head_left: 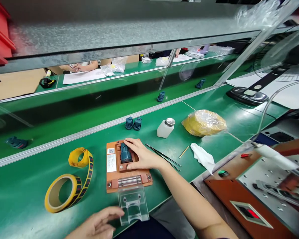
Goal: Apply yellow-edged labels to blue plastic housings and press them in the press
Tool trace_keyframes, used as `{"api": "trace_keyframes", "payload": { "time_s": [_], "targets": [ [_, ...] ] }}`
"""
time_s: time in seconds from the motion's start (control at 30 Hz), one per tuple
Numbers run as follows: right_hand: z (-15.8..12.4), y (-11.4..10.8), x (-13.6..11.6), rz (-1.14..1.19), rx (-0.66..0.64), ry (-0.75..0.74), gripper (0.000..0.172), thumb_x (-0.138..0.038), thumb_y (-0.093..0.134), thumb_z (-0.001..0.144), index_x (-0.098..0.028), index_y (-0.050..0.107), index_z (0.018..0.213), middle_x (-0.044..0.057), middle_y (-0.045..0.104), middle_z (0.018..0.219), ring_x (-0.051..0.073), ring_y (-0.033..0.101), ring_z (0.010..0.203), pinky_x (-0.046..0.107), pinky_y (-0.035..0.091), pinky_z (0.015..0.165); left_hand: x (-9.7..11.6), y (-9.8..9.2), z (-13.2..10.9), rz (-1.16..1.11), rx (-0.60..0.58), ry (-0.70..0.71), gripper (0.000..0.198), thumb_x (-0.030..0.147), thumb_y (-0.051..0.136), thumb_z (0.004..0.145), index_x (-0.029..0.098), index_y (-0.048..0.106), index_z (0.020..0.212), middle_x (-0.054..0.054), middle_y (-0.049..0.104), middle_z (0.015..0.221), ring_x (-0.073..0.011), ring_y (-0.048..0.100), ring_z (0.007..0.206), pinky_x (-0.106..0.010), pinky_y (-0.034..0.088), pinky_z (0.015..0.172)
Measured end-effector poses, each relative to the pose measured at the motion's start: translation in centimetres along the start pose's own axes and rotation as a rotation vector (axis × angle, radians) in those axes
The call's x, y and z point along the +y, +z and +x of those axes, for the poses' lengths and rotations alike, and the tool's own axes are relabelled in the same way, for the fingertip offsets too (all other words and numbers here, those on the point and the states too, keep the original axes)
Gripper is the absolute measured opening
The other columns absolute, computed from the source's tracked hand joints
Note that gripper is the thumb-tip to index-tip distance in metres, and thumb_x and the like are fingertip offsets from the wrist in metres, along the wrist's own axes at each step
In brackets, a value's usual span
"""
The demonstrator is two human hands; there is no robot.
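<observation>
A dark blue plastic housing (125, 153) lies in the recess of an orange-brown fixture (112, 182). My right hand (145, 156) reaches across from the right, with fingers at the housing's far end and thumb at its near end. A clear hinged cover (134, 206) is swung down towards me at the fixture's front edge. Beside its left edge is my left hand (99, 223), fingers stretched out and apart, holding nothing; the index fingertip is at the cover's edge. Left of the fixture stands a yellow roll of labels (55, 196), its strip running to a smaller coil (79, 157).
Behind the fixture stand two blue housings (133, 123). To the right are a white bottle (165, 128), black tweezers (163, 156), a wrapped yellow bundle (204, 122), a white cloth (202, 157), a machine (229, 192) and a fan (248, 95). More housings (160, 96) lie on the green belt (109, 99).
</observation>
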State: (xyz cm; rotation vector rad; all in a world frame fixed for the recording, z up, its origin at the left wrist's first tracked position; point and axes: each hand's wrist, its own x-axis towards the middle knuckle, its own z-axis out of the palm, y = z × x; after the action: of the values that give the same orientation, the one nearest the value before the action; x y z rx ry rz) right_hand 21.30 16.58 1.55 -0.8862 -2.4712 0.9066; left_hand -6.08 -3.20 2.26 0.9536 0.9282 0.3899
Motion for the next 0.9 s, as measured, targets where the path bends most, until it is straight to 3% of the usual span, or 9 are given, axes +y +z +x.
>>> {"api": "trace_keyframes", "payload": {
  "time_s": [0.1, 0.2, 0.27, 0.43, 0.57, 0.67, 0.77, 0.83, 0.9],
  "targets": [
    [-1.0, 0.3, -0.3, -0.013, 0.054, -0.023, 0.089, -0.062, 0.067, 0.089, -0.026, 0.028, 0.16, 0.016, 0.028, 0.164, 0.034, 0.026, 0.15, 0.056, 0.025, 0.122, -0.4, 0.9, 0.7, -0.076, -0.076, 0.024, 0.052, 0.058, 0.075, 0.081, 0.03, 0.07, 0.124, -0.011, 0.065, 0.133, -0.032, 0.056, 0.13, -0.045, 0.04, 0.111],
    [-1.3, 0.4, -0.7, -0.084, 0.103, -0.045, 0.06, -0.055, 0.059, 0.097, -0.034, 0.046, 0.152, 0.009, 0.036, 0.162, 0.033, 0.031, 0.148, 0.057, 0.026, 0.121, 1.7, 1.1, 0.2, -0.142, -0.018, 0.058, 0.05, 0.057, 0.078, 0.078, 0.027, 0.074, 0.118, -0.013, 0.073, 0.114, -0.0323, 0.064, 0.115, -0.049, 0.041, 0.109],
    [-1.3, 0.6, -0.7, -0.117, 0.125, -0.028, 0.048, -0.05, 0.052, 0.102, -0.038, 0.051, 0.148, 0.005, 0.04, 0.161, 0.032, 0.032, 0.147, 0.059, 0.025, 0.121, 3.6, 1.2, -0.4, -0.221, 0.038, 0.072, 0.056, 0.06, 0.078, 0.076, 0.028, 0.073, 0.122, -0.014, 0.073, 0.115, -0.0349, 0.064, 0.115, -0.052, 0.042, 0.108],
    [-2.5, 1.2, 0.5, -0.133, 0.212, -0.018, 0.048, -0.043, 0.046, 0.104, -0.036, 0.045, 0.152, 0.005, 0.038, 0.162, 0.033, 0.031, 0.147, 0.062, 0.024, 0.121, 6.8, 1.1, -0.4, -0.394, 0.118, 0.166, 0.062, 0.057, 0.067, 0.087, 0.027, 0.06, 0.142, -0.016, 0.064, 0.137, -0.0381, 0.057, 0.13, -0.054, 0.042, 0.111],
    [-6.4, 1.1, 2.0, -0.276, 0.594, 0.149, 0.035, -0.037, 0.048, 0.104, -0.025, 0.068, 0.129, 0.012, 0.063, 0.133, 0.032, 0.048, 0.126, 0.055, 0.04, 0.109, 8.5, 0.6, 2.3, -0.543, 0.117, 0.257, 0.058, 0.043, 0.059, 0.097, 0.027, 0.044, 0.151, -0.017, 0.061, 0.142, -0.0338, 0.061, 0.128, -0.052, 0.049, 0.106],
    [-10.3, 1.3, 3.4, -0.492, 0.725, 0.294, 0.031, -0.037, 0.051, 0.101, -0.02, 0.076, 0.106, 0.013, 0.069, 0.109, 0.031, 0.055, 0.103, 0.052, 0.046, 0.095, 9.7, 0.5, 4.8, -0.616, 0.1, 0.249, 0.047, 0.033, 0.058, 0.098, 0.018, 0.052, 0.142, -0.019, 0.063, 0.138, -0.0297, 0.066, 0.121, -0.046, 0.05, 0.107],
    [-12.9, 2.2, 4.8, -0.674, 0.744, 0.4, 0.036, -0.043, 0.052, 0.099, -0.018, 0.072, 0.115, 0.015, 0.068, 0.111, 0.033, 0.056, 0.101, 0.047, 0.047, 0.081, 10.4, 0.3, 6.5, -0.656, 0.174, 0.176, 0.035, 0.032, 0.057, 0.098, 0.008, 0.063, 0.122, -0.022, 0.067, 0.13, -0.0259, 0.069, 0.115, -0.038, 0.05, 0.108],
    [-13.6, 2.8, 5.4, -0.731, 0.744, 0.438, 0.039, -0.044, 0.048, 0.1, -0.018, 0.07, 0.118, 0.015, 0.068, 0.112, 0.034, 0.056, 0.1, 0.046, 0.046, 0.077, 10.5, -0.3, 6.6, -0.548, 0.241, 0.177, 0.038, 0.033, 0.062, 0.096, 0.01, 0.061, 0.127, -0.021, 0.068, 0.129, -0.026, 0.07, 0.114, -0.039, 0.051, 0.106],
    [-13.6, 3.2, 5.6, -0.738, 0.753, 0.445, 0.039, -0.044, 0.044, 0.101, -0.018, 0.07, 0.112, 0.014, 0.069, 0.108, 0.033, 0.057, 0.096, 0.045, 0.045, 0.076, 10.5, -1.5, 5.7, -0.166, 0.39, 0.221, 0.047, 0.038, 0.065, 0.092, 0.017, 0.058, 0.134, -0.016, 0.073, 0.12, -0.027, 0.072, 0.104, -0.041, 0.056, 0.095]
  ]
}}
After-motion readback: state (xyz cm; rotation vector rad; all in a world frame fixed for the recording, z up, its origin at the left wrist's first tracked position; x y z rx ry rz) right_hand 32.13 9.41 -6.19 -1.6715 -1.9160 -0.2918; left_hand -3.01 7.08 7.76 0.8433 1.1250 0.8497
